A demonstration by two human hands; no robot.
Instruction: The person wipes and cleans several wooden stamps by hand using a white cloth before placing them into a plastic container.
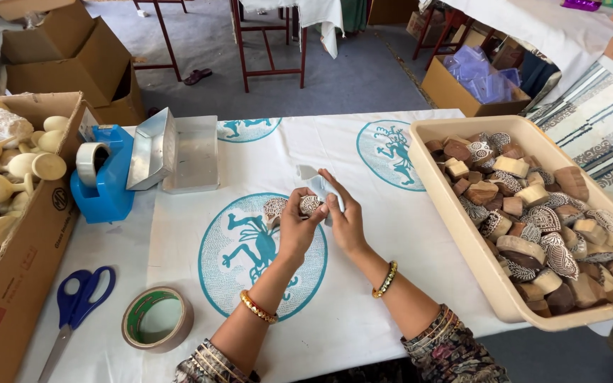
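My left hand (297,225) grips a small carved wooden printing block (311,205), its patterned face turned up, over the middle of the table. A second carved block (274,208) shows just left of that hand, touching it. My right hand (342,213) holds a piece of pale paper or plastic wrap (312,177) that sticks up behind the block. Both hands meet above a white cloth (264,149) printed with teal round figures.
A beige tray (487,273) full of carved blocks stands at the right. At the left are a cardboard box (15,284) of pale wooden pieces, a blue tape dispenser (104,181), a metal scoop (154,149), blue scissors (79,294) and a tape roll (157,319).
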